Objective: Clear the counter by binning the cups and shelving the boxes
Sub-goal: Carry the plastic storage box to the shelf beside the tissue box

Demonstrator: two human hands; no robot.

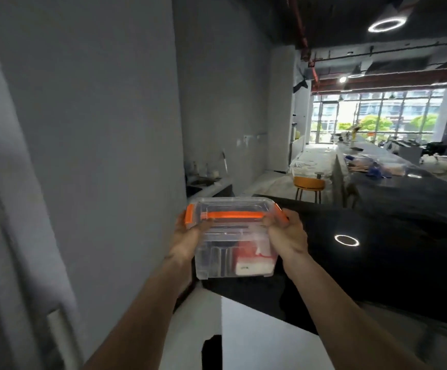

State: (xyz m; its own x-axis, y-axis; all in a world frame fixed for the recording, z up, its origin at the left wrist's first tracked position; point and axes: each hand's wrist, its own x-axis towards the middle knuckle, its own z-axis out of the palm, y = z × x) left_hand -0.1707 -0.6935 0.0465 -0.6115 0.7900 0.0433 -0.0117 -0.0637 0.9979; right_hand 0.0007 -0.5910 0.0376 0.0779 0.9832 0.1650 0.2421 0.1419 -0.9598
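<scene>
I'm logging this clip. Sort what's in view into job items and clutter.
Job: clear box, held by left hand and right hand; black counter.
Clutter: orange stool, sink, far worktop items.

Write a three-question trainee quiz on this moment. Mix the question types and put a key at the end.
1. True or false: both hands grip the clear box, the left hand and the right hand at opposite ends.
2. What colour are the box's handle and latches?
A. blue
B. orange
C. green
3. Fill in: the box is held beside the glossy ____ counter.

Key: 1 true; 2 B; 3 black.
</scene>
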